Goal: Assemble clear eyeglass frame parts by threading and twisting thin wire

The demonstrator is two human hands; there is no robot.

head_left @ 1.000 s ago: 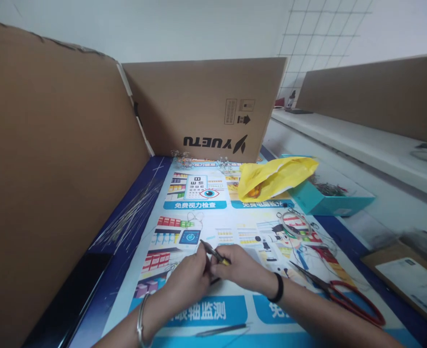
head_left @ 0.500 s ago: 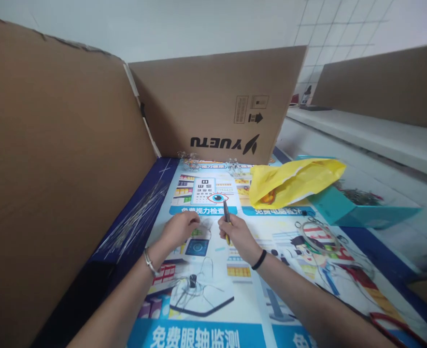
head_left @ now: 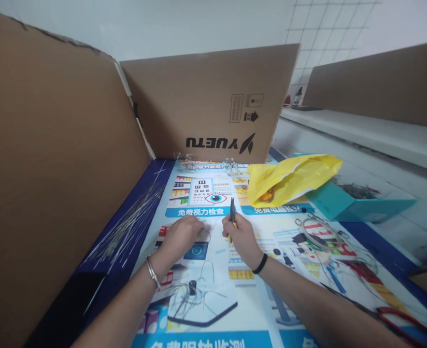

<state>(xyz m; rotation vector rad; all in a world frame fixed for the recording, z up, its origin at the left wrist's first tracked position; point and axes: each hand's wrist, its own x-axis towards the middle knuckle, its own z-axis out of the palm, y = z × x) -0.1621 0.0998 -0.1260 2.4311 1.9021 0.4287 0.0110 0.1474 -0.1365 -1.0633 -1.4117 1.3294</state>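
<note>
My left hand [head_left: 182, 237] is closed in a pinch above the printed table cover, and a faint thin wire [head_left: 209, 234] shows at its fingertips. Across a small gap, my right hand [head_left: 244, 237] is wrapped round a pair of pliers [head_left: 233, 210] with dark jaws and a yellow handle; the jaws point up and away from me. Nearer to me, between my forearms, a spray of bent wires [head_left: 202, 295] spreads around a small black cylinder [head_left: 192, 287]. Straight loose wires [head_left: 126, 227] lie in a bundle to the left of my left hand.
Cardboard panels [head_left: 206, 96] wall the back and left. At right lie a yellow plastic bag [head_left: 296, 179], a teal box [head_left: 373, 210] holding a dark tangle, a wire coil [head_left: 320, 234] and red-handled scissors [head_left: 398, 316]. Small wire pieces [head_left: 231, 166] sit by the back panel.
My left hand has rolled over so its back faces up more. The pliers in my right hand have turned more upright. The whole view has shifted slightly.
</note>
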